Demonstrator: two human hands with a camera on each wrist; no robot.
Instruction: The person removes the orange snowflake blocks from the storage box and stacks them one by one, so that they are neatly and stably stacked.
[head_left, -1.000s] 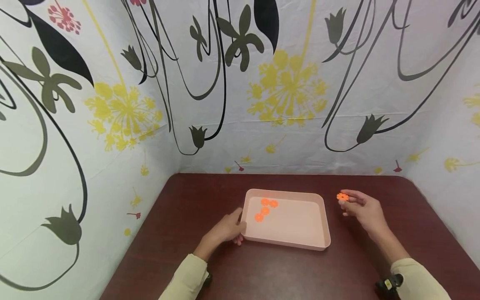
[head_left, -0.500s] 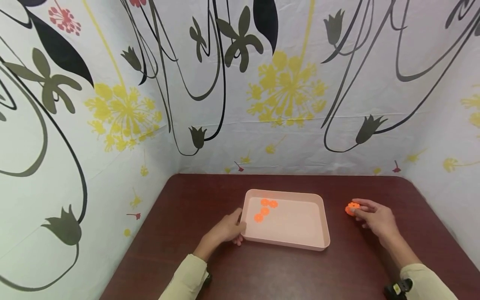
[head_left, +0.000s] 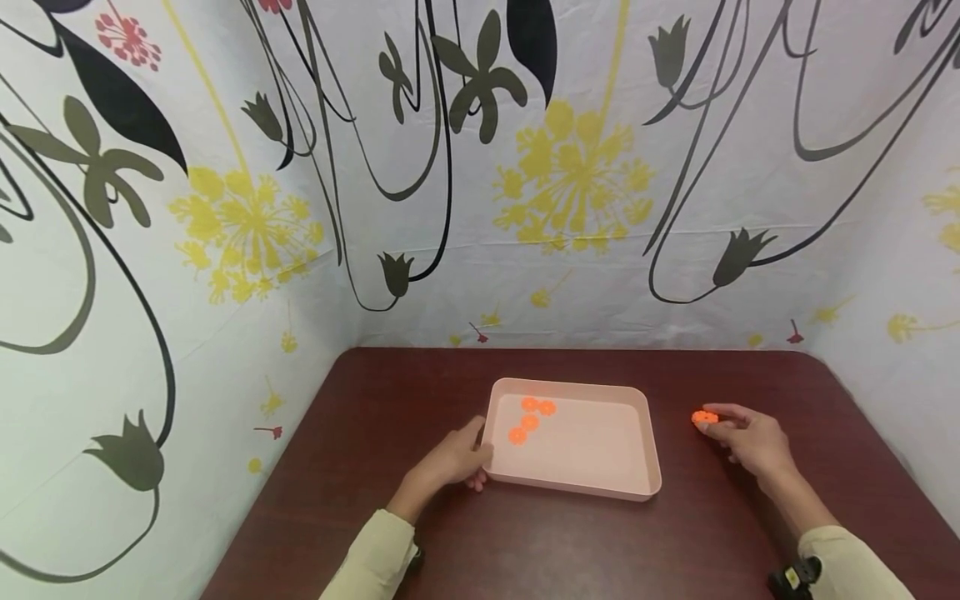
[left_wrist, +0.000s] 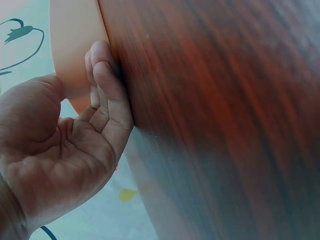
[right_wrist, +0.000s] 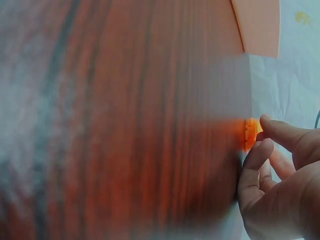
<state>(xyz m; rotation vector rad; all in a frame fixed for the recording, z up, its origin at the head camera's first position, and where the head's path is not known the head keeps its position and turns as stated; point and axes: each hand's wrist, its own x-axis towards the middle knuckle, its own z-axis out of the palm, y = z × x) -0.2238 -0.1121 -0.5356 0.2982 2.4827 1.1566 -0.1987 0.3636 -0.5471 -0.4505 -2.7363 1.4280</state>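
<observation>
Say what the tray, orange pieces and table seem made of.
Tray: probably matte plastic; thin, smooth, evenly coloured walls.
Orange pieces: likely plastic; uniform bright colour, finish unclear.
Table: wood or wood-look laminate, slightly glossy; streaky grain, hazy reflections.

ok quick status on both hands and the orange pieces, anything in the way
Left hand gripping peach tray at left end. Right hand pinching orange flower-shaped piece, right of tray. Four similar pieces in tray. No obstruction visible.

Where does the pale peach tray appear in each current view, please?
Head: the pale peach tray lies just right of centre, in the lower half.
Left wrist: part of it shows at the upper left.
Right wrist: part of it shows at the upper right.
Shared landmark: the dark red-brown table, visible in all three.
</observation>
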